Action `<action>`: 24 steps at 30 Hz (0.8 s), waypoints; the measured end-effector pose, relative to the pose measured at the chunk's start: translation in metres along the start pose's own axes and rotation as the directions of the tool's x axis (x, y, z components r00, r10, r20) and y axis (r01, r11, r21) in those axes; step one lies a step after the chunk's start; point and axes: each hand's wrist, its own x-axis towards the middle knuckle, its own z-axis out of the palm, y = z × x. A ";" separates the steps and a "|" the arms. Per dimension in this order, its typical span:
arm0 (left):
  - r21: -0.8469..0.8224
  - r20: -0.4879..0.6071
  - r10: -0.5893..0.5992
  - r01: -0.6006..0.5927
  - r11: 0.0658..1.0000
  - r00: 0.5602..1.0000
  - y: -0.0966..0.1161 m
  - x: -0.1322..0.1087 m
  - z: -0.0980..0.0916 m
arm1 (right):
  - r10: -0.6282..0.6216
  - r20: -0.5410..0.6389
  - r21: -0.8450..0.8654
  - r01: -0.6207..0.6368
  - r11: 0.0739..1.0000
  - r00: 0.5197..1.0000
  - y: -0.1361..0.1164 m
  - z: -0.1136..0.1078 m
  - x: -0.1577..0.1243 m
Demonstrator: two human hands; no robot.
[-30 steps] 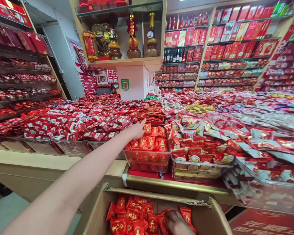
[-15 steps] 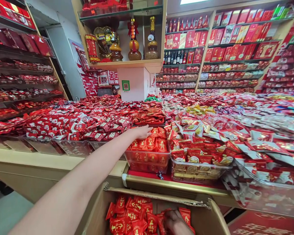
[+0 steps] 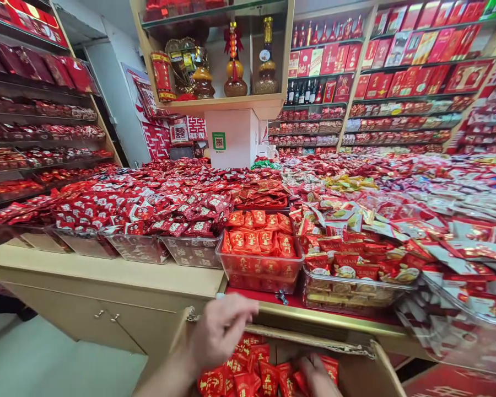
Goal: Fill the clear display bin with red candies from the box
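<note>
Red packets (image 3: 268, 377) with gold characters lie loose in an open cardboard box (image 3: 382, 366) at the bottom of the view. My left hand (image 3: 221, 328) hovers over the box's left side, fingers loosely bent with a gap to the thumb, and I see nothing in it. Inside the box, toward its right, my right hand (image 3: 316, 377) is closed down among the packets, its fingers against a red one and partly hidden. Just beyond the box stands a clear plastic bin (image 3: 260, 273), filled with matching red packets in neat rows.
A clear bin of durian packets (image 3: 355, 270) stands to the right, and a bin of white-and-red packets (image 3: 467, 320) overhangs the counter edge. More filled bins (image 3: 136, 248) line the left. A small dark scrap (image 3: 281, 298) lies before the middle bin. A display cabinet (image 3: 219, 105) hangs behind.
My left hand has drawn back from the packets in the clear bin to above the cardboard box. My right hand stays in the box. The view has shifted slightly.
</note>
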 end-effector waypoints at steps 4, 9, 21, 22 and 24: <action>-0.170 0.105 -0.325 0.339 0.925 0.940 -0.008 -0.055 0.038 | -0.027 -0.075 0.205 0.041 0.978 0.997 -0.027 -0.023 -0.007; -0.333 0.459 -0.460 0.627 0.704 0.760 -0.001 -0.057 0.056 | -0.008 -0.175 0.502 0.096 0.859 0.984 -0.080 -0.035 -0.009; -0.678 0.350 -0.624 0.649 0.346 0.699 0.004 -0.046 0.061 | 0.153 -0.017 0.965 -0.024 0.263 0.988 -0.092 -0.049 -0.005; -0.689 0.344 -0.626 0.641 0.338 0.700 0.004 -0.048 0.061 | 0.161 -0.031 0.967 -0.011 0.256 0.986 -0.093 -0.046 -0.006; -0.700 0.316 -0.638 0.626 0.343 0.703 0.004 -0.051 0.061 | 0.137 -0.037 0.970 0.002 0.243 0.990 -0.095 -0.040 -0.007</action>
